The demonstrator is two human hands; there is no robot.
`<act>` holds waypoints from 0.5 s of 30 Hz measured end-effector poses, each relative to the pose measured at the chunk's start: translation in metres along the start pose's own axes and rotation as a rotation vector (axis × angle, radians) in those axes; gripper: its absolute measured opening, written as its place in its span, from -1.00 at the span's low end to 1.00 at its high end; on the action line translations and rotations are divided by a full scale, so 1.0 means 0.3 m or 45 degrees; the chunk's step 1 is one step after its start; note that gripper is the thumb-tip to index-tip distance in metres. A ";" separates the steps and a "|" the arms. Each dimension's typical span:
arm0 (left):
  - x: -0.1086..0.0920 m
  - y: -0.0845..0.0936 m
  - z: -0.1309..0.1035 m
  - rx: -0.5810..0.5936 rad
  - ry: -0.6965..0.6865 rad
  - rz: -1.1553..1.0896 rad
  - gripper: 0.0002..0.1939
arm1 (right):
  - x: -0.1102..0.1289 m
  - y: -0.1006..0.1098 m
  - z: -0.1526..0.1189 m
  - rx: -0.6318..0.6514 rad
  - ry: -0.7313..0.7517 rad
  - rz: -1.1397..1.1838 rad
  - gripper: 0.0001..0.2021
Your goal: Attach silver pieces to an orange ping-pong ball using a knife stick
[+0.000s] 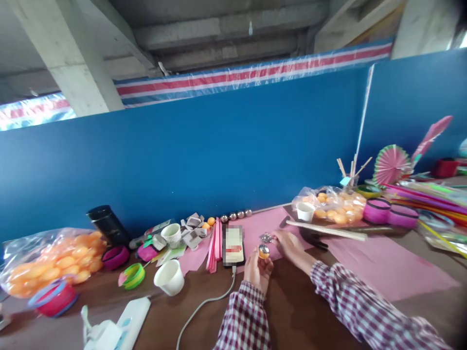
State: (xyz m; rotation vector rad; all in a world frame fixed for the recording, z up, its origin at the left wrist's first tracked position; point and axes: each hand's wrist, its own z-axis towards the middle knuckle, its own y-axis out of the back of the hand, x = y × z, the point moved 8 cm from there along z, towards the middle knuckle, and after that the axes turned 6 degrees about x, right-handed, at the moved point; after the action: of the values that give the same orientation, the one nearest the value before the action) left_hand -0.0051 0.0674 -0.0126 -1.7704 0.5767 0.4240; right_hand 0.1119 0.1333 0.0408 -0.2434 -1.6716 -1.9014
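My left hand, low in the middle, is closed round a ball that is silver on top and orange below. Just to its right, my right hand pinches the edge of a small shiny silver piece above the ball. Pink paper lies beneath and behind both hands. A phone with its screen lit lies left of them, a white cable running from its lower end. Several silver balls stand in a row along the back of the table.
Bags of orange balls lie at the left and back right. White cups and a power strip stand left. Right of my hands are a hammer, a pink sheet and purple rolls. A blue partition rises behind.
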 end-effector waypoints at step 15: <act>0.004 -0.003 0.004 -0.028 0.029 0.048 -0.75 | -0.017 -0.017 0.008 -0.100 0.096 -0.158 -0.80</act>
State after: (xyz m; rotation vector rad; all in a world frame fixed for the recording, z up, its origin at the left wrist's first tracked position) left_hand -0.0037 0.0687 -0.0128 -1.7896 0.6244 0.4378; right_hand 0.1128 0.1373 0.0343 -0.0995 -1.5968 -2.0444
